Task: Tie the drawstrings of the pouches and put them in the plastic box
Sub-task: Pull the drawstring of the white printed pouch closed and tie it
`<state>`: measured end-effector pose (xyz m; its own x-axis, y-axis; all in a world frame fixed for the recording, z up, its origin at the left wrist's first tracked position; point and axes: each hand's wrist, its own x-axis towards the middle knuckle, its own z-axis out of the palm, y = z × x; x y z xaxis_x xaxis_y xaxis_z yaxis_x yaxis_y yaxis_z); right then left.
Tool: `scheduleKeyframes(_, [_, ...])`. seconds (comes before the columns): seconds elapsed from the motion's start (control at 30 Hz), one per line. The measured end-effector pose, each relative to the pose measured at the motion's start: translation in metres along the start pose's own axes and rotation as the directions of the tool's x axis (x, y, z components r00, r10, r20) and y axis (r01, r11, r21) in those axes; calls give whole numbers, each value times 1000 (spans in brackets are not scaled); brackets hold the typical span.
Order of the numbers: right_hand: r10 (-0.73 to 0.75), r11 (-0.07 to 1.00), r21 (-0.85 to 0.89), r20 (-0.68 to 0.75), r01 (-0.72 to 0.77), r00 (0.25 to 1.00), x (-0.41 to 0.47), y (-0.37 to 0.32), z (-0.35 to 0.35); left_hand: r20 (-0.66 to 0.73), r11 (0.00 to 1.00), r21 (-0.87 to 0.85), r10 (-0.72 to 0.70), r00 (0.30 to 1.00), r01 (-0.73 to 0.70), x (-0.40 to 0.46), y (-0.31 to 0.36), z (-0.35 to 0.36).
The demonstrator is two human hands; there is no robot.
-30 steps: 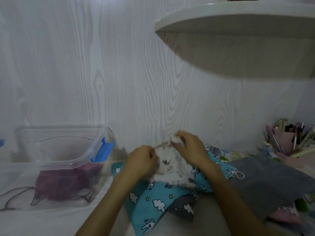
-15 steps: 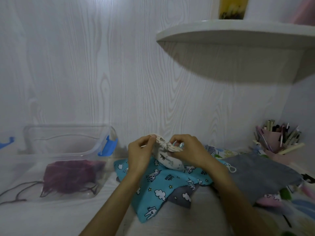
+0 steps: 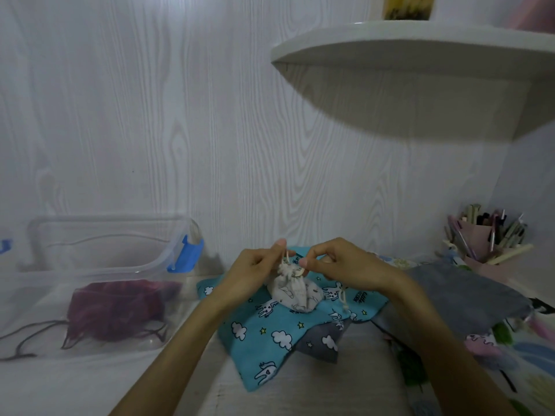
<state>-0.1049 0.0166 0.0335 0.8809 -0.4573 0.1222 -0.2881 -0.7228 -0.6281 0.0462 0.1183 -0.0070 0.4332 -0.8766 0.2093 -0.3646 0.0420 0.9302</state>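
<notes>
White wood-grain wall (image 3: 180,130) fills the background, with a white rounded shelf (image 3: 420,64) jutting out at upper right. Pale desk surface (image 3: 90,379) below. Clear plastic box (image 3: 99,265) with blue latches sits at left on the desk, lid off; a dark maroon pouch (image 3: 117,307) lies inside it, its dark cords trailing toward the left edge. Grey pouch (image 3: 468,295) lies flat at right, partly under the person's right forearm. Blue cloud-print pouch (image 3: 270,334) is spread in the centre, overlapping a small grey star-print piece (image 3: 322,340) at its lower right. Pink pen holder (image 3: 483,244) full of pens stands at far right by the wall. Small white printed pouch (image 3: 295,291) sits bunched on top of the blue one, neck cinched, between both hands. Left hand (image 3: 255,265) has fingers curled, thumb and forefinger pinching the cream drawstring (image 3: 286,259) just above the pouch neck. Right hand (image 3: 345,262) also curled, fingertips pinching the drawstring on the other side of the neck. The hands are close together, nearly touching over the pouch. A loose drawstring end (image 3: 344,301) of the blue pouch lies just right of the white one.
</notes>
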Motion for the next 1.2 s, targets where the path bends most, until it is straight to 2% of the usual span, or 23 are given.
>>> scheduleKeyframes(0.1, [8,1000,-3,40,-8,999,-2,-3,1,-79,999,-7,38,996,-39,1,-4,0])
scheduleKeyframes(0.2, [23,1000,-4,36,-23,999,-1,-1,2,-129,994,-102,21,991,-35,0,-1,-4])
scheduleKeyframes(0.27, [20,1000,2,-10,-20,1000,1,2,1,-77,970,-241,-52,996,32,-2,4,-8])
scheduleKeyframes(0.33, [14,1000,-13,-39,-14,999,2,3,0,18,877,-466,-124,992,118,-1,8,-10])
scheduleKeyframes(0.4, [6,997,-75,-23,-8,1000,3,0,3,49,797,-582,-161,986,159,0,10,-11])
scheduleKeyframes(0.5, [23,995,-99,-34,-26,999,6,2,6,26,775,-612,-180,983,158,-1,12,-12])
scheduleKeyframes(0.6, [79,992,-91,-97,-88,992,11,11,7,9,795,-593,-149,989,125,-3,15,-11])
scheduleKeyframes(0.7, [120,988,-89,-43,-123,992,15,17,11,96,791,-594,-111,989,146,-6,18,-6])
scheduleKeyframes(0.73, [138,985,-105,0,-137,990,15,17,11,119,832,-534,-99,988,148,-7,18,-4])
scheduleKeyframes(0.8, [203,971,-148,92,-189,975,11,18,6,131,956,-265,-97,987,129,-9,19,-4])
scheduleKeyframes(0.87, [258,959,-159,156,-234,953,4,16,-5,155,996,0,-86,984,87,-10,20,-7])
scheduleKeyframes(0.93, [253,966,-91,155,-241,955,-5,11,-18,213,992,116,-81,974,57,-10,21,-7])
scheduleKeyframes(1.03, [199,978,63,36,-200,979,-10,4,-29,346,966,257,-65,936,-28,-12,23,0])
scheduleKeyframes(1.13, [54,998,18,-61,-53,997,-4,-5,-22,484,905,366,14,875,-218,-15,20,8])
scheduleKeyframes(1.2, [-9,999,-45,-59,6,998,0,-12,-12,469,853,438,52,882,-283,-14,17,11])
